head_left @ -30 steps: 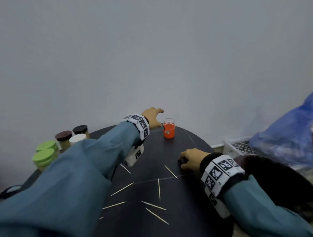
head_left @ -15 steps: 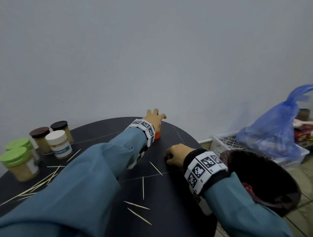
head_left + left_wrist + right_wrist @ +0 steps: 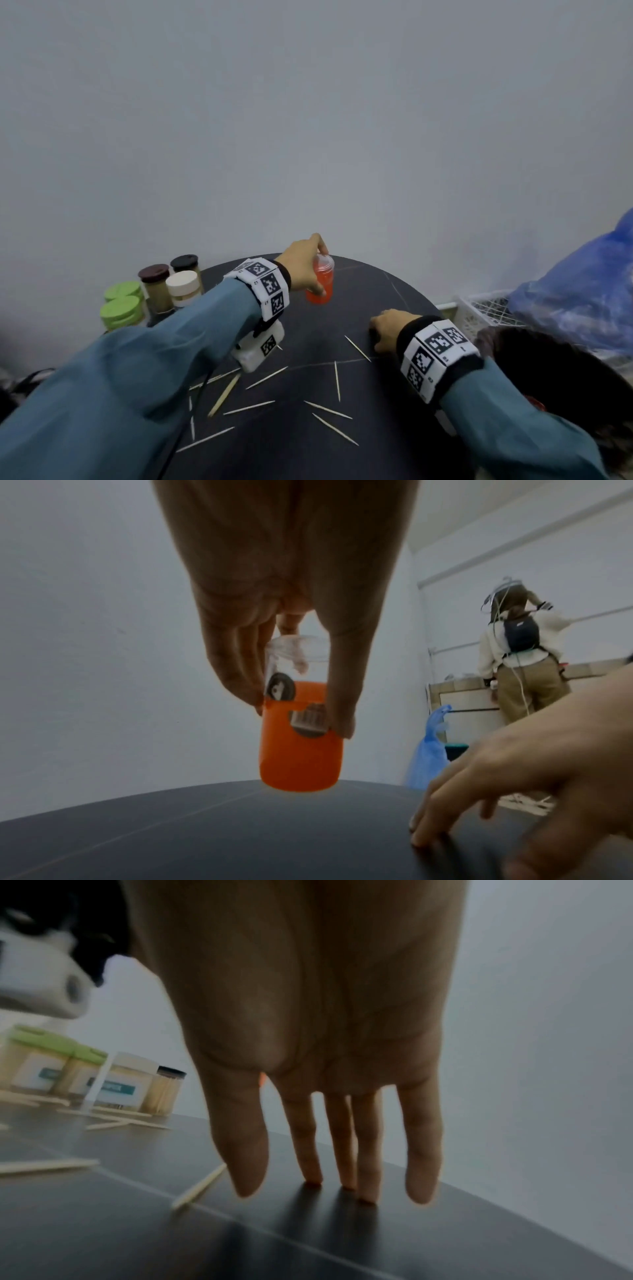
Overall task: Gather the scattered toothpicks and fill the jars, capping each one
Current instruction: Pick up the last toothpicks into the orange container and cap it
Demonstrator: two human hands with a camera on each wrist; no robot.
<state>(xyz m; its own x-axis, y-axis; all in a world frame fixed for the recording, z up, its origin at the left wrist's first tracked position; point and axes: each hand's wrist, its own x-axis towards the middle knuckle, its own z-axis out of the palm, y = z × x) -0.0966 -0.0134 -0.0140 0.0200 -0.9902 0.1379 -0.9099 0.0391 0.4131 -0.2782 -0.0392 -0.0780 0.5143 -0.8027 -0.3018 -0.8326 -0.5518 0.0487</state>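
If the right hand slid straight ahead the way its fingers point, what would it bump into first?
Probably nothing on the table. The right hand rests its fingertips on the black table, pointing toward the far edge. The orange jar sits off to the left, though depth is hard to judge.

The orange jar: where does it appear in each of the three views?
Head: orange jar, centre, gripped by the left hand.
Left wrist: centre, between thumb and fingers.
Right wrist: only an orange sliver behind the hand.
Shared landmark: the dark table.

Dim flat light, wide-angle bending, wrist views blurred
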